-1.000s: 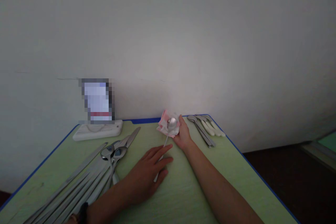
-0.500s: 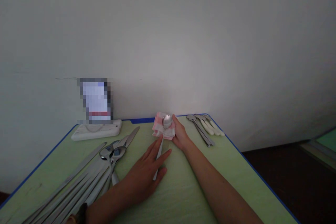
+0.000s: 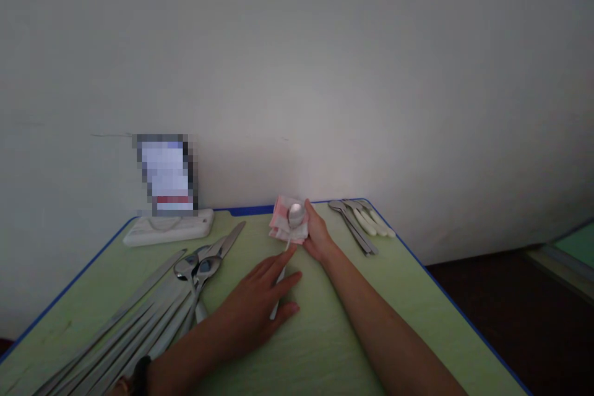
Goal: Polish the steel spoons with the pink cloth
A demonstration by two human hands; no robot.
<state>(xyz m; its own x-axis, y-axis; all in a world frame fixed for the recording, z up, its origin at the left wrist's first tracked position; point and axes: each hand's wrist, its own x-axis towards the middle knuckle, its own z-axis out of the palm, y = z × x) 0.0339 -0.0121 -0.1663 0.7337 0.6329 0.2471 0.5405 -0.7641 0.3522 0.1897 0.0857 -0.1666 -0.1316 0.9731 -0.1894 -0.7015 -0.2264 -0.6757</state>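
A metal spoon (image 3: 296, 215) has its bowl against a folded pink and white cloth (image 3: 279, 218). From the right, my right hand (image 3: 317, 234) is closed on the cloth, its fingers mostly behind it. My left hand (image 3: 266, 291) lies over the spoon's handle, whose end shows between the spread thumb and fingers. On the left lie several knives (image 3: 232, 240) and long handles, with two spoons (image 3: 208, 267) on top. At the back right are dark metal spoons (image 3: 352, 228) and several pieces with cream handles (image 3: 366, 221).
A blurred upright screen (image 3: 167, 173) stands at the back left behind a white block (image 3: 169, 228). The green table (image 3: 325, 346) has a blue edge and meets a pale wall (image 3: 325, 74). Dark floor (image 3: 505, 291) lies to the right.
My left index finger has moved a little across the spoon's handle towards the cloth. The spoon's bowl has turned slightly. The whole view has shifted a little.
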